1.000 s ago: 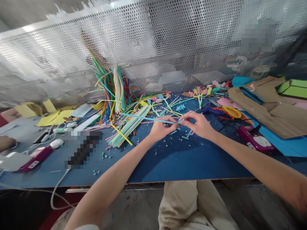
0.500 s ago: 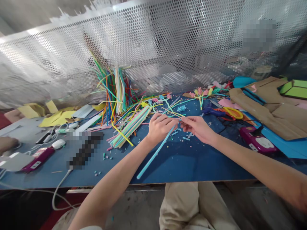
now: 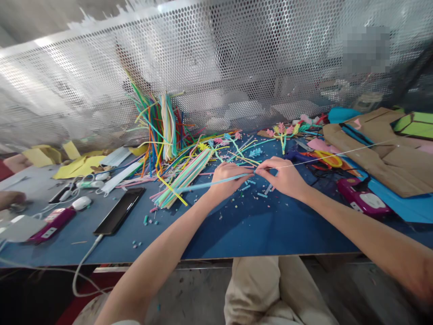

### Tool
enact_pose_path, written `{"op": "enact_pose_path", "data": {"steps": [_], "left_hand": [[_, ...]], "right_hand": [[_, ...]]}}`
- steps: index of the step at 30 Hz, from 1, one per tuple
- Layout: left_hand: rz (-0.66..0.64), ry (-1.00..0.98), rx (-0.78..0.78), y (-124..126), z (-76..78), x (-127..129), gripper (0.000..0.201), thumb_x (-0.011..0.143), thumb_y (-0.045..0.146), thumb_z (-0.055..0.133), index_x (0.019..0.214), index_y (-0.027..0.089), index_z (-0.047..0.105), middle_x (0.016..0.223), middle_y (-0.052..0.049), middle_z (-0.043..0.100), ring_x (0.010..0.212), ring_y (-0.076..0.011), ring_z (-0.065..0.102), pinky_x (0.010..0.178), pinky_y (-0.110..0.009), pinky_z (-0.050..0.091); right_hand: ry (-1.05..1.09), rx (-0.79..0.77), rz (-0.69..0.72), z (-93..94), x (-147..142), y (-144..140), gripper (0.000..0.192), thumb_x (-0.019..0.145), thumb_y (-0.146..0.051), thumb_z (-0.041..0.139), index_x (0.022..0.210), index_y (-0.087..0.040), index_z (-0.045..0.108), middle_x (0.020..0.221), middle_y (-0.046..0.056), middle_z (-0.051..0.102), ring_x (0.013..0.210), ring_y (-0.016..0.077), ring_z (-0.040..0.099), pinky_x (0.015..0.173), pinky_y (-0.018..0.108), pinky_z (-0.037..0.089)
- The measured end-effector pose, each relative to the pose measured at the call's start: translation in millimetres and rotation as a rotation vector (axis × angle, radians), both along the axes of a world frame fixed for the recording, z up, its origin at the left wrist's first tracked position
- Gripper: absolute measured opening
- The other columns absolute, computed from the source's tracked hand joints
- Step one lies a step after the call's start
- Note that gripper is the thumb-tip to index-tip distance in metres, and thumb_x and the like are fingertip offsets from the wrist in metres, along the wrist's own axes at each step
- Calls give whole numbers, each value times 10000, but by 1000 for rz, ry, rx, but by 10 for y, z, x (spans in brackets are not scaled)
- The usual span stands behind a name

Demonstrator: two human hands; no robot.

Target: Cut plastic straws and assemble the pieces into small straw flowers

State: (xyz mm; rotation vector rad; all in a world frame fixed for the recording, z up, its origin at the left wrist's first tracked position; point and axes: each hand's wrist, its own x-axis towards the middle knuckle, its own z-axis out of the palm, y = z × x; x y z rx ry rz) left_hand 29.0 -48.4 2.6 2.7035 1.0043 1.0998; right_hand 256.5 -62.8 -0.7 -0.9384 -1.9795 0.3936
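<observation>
My left hand (image 3: 227, 180) pinches a long light-blue straw (image 3: 209, 183) near its right end; the straw runs out to the left over the blue table (image 3: 237, 230). My right hand (image 3: 283, 175) meets it fingertip to fingertip and grips a thin pale wire (image 3: 331, 155) that stretches away to the right across the brown cardboard. The wire's near end sits at the mouth of the straw. Small cut straw bits (image 3: 261, 195) lie under both hands.
A heap of coloured straws (image 3: 165, 131) leans on the perforated metal screen (image 3: 203, 63). Straw flowers (image 3: 282, 131), yellow-handled scissors (image 3: 324, 158), a purple glue gun (image 3: 360, 198), brown cardboard (image 3: 379, 149), a black phone (image 3: 119, 211) with a cable, and yellow paper (image 3: 77, 166) lie around.
The straw swung from pointing down toward me up to lying leftward. A long stretch of wire now extends to the right from my right hand.
</observation>
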Motion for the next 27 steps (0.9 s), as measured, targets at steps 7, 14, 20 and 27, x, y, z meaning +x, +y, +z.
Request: {"op": "enact_pose_path", "data": {"steps": [7,14,20,27], "left_hand": [[-191,-300,-810,-86,183,25,274,850,437,718,858,170,780,833,-59,772,607,-118,607,563,-244,465],[-291,-296,-975,-123,181,20,272,812,423,750,851,154,757,768,-61,755,592,-107,577,530,-229,411],[-42,-47,-157,-110,105,28,222,923,386,633,891,206,759,845,-32,765,663,-121,634,653,-274,433],[137,216,446,-105,135,-85,218,970,289,593,1136,327,729,1036,10,782,794,-164,687,828,-383,364]], "right_hand": [[15,110,191,85,90,-8,95,927,-314,660,899,-266,738,875,11,748,856,191,613,839,380,480],[41,15,385,126,101,-37,104,922,-340,662,907,-273,739,897,11,738,896,187,616,839,366,488],[150,-254,148,22,18,16,227,881,-447,677,900,-230,743,886,38,727,791,180,627,712,329,468],[472,-598,197,-78,-181,-15,328,853,-512,675,820,-185,688,759,21,673,632,116,510,611,282,407]]}}
